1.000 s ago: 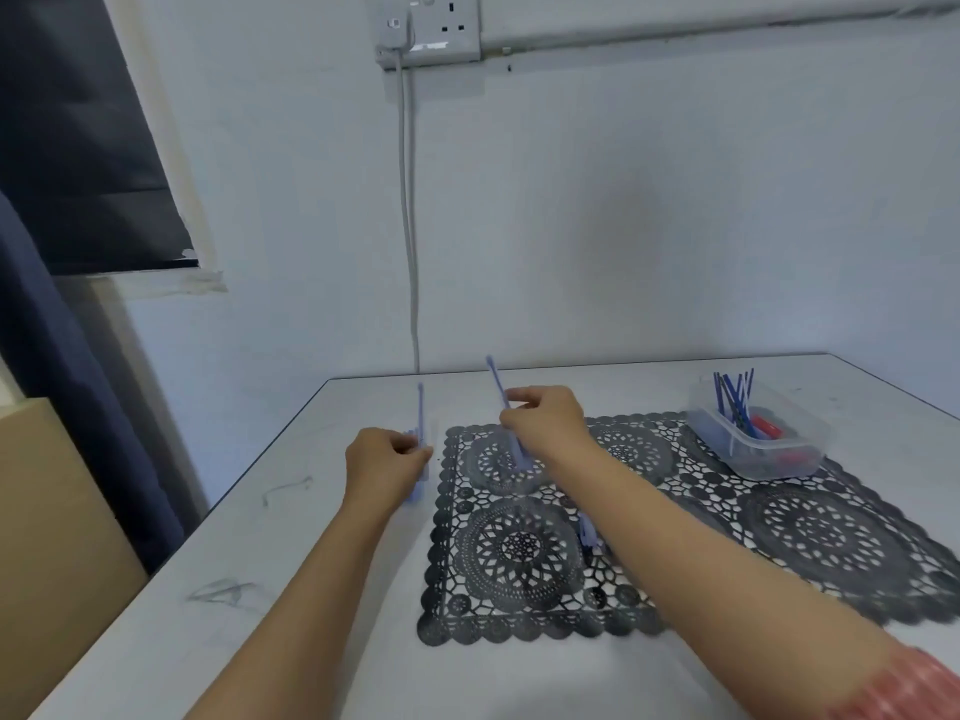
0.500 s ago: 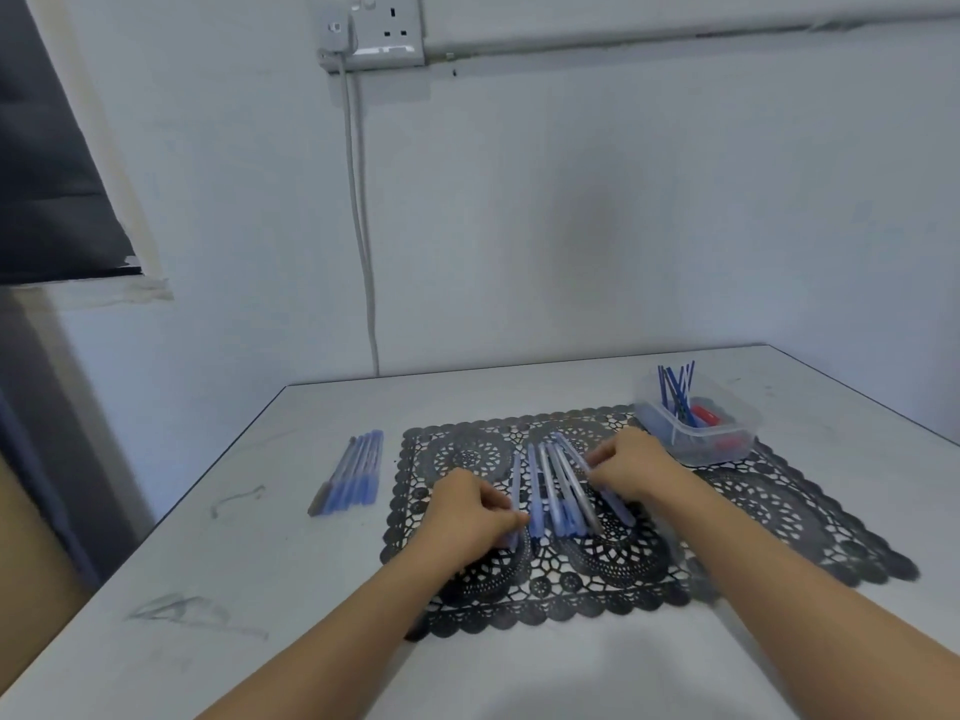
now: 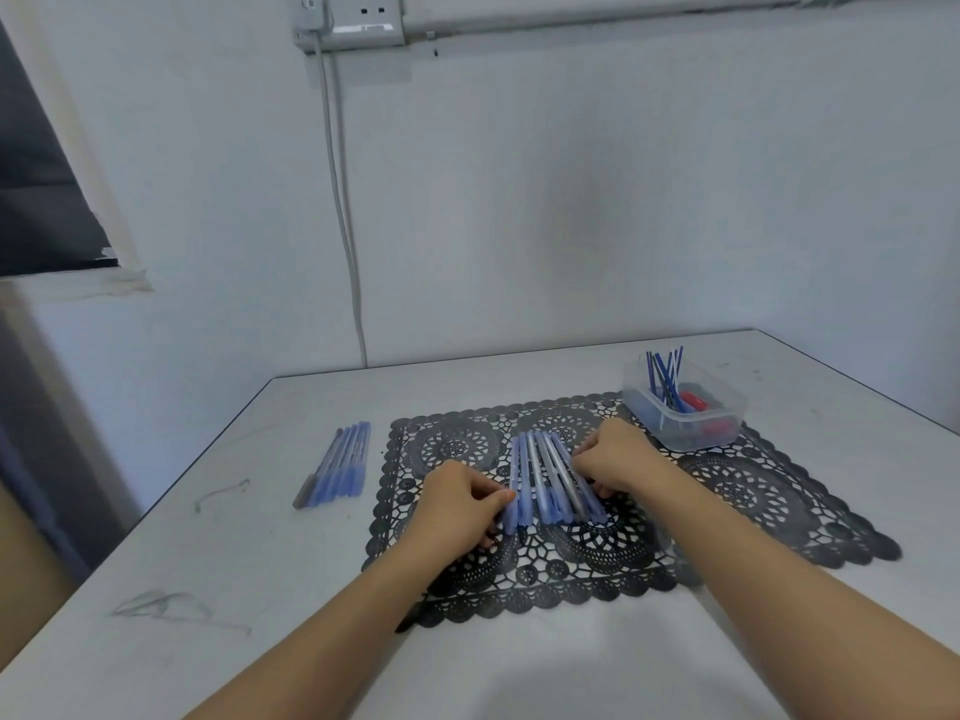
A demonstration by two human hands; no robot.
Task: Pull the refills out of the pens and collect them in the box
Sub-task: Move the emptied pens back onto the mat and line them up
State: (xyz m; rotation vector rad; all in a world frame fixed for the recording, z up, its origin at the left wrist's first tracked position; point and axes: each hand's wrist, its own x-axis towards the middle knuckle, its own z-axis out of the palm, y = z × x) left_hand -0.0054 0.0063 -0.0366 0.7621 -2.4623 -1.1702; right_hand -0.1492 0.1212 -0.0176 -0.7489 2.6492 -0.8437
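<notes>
- Left hand [image 3: 460,504]: fingers curled, thumb and fingertips pinching the leftmost pen near its near end.
- Right hand [image 3: 615,462]: fingers curled against the right edge of the same row, touching the outermost pens. Whether it actually grasps one cannot be told.
- Row of pens [image 3: 548,472]: pale blue, lying side by side on the mat [image 3: 753,491], between the two hands.
- Second group of pens [image 3: 340,462]: on the bare table [image 3: 249,537], left of the mat, apart from both hands.
- Box [image 3: 685,420]: clear plastic, on the far right corner of the mat.
- Refills [image 3: 665,374]: dark blue, leaning upright in the box.
- Change: a second ago both hands were raised over the mat's left edge, each holding a thin blue piece. Half a second ago they were already down at the row, as now.
</notes>
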